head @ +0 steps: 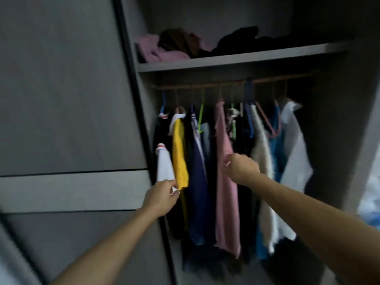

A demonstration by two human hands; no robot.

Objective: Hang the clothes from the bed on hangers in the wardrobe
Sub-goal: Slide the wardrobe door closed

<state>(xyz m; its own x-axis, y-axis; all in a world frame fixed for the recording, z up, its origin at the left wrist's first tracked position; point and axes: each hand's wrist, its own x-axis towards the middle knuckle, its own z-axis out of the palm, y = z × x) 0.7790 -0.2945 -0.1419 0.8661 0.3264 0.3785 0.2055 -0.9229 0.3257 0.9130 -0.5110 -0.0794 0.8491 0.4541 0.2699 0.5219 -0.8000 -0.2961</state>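
The open wardrobe has a rail [230,82] crowded with several hangers and garments. My left hand [162,197] pinches the lower edge of a white sleeve [164,164] with a red stripe, at the rail's left end beside a yellow shirt [180,155]. My right hand [241,168] is curled against a hanging pink garment [225,194] near the middle and seems to pinch its fabric. An empty pink hanger [271,124] hangs further right, between a cream fuzzy garment [262,159] and a white shirt [294,153].
A shelf [236,60] above the rail holds folded pink, brown and black clothes. The grey sliding door [67,120] stands at the left, close to my left hand. Something light blue and white [370,204] shows at the right edge.
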